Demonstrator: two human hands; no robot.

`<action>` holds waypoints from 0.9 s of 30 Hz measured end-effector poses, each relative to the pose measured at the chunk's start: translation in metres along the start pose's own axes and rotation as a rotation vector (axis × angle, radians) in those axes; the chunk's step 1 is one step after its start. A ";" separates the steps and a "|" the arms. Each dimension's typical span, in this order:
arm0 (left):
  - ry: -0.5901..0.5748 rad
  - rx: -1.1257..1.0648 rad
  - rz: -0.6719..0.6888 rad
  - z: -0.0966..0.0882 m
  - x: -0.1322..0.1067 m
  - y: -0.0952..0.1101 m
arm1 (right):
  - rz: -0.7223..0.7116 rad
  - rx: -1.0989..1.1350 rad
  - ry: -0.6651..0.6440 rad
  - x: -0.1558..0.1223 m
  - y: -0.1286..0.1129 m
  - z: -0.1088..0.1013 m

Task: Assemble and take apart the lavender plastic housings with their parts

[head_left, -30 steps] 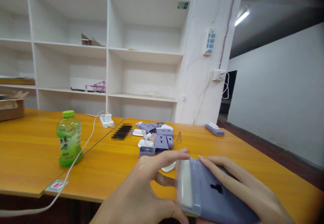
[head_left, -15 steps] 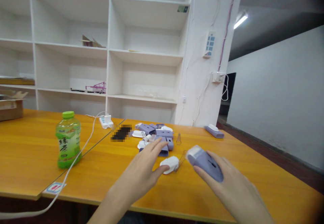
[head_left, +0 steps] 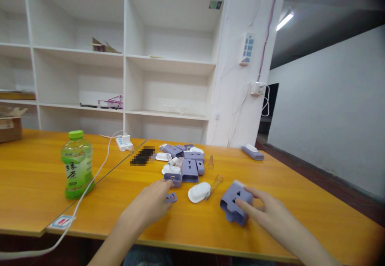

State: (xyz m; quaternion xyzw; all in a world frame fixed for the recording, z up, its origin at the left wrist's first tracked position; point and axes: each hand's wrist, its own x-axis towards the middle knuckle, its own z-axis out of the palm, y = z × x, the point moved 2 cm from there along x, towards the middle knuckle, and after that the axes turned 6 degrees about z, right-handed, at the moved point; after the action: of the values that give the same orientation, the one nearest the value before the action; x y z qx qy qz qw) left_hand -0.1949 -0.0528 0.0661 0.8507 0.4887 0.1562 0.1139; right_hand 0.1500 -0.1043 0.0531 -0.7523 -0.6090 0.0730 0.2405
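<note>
My right hand grips a purple plastic housing resting on the orange table, thumb and fingers around its near end. My left hand reaches forward, fingers curled, its tips by a small purple clip and a purple-and-white part. Whether those fingers hold anything is hidden. Between my hands lie a white cap and a wire spring. A cluster of purple and white housings lies farther back.
A green tea bottle stands at the left, with a white cable running past it to a charger. Another purple part lies at the back right. White shelves rise behind the table.
My right hand brought the purple housing down from close to my face onto the table. My left hand let go of it and reached toward the small parts.
</note>
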 end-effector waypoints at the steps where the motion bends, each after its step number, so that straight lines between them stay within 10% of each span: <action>1: 0.016 -0.004 0.028 0.002 0.002 0.005 | -0.054 0.052 -0.003 -0.003 -0.004 -0.002; 9: 0.033 -0.002 0.094 0.019 0.014 0.011 | -0.321 -0.088 -0.113 -0.010 -0.022 0.014; 19: -0.014 -0.045 -0.012 0.015 0.017 -0.033 | -0.206 -0.250 -0.038 0.011 -0.007 0.048; 27: 0.032 -0.111 0.063 0.016 0.024 -0.032 | -0.173 -0.264 0.078 0.013 0.000 0.047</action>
State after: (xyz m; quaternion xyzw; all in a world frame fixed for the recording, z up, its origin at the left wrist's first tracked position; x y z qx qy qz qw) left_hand -0.2029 -0.0174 0.0438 0.8555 0.4541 0.2000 0.1480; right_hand 0.1345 -0.0791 0.0147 -0.7245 -0.6659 -0.0581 0.1684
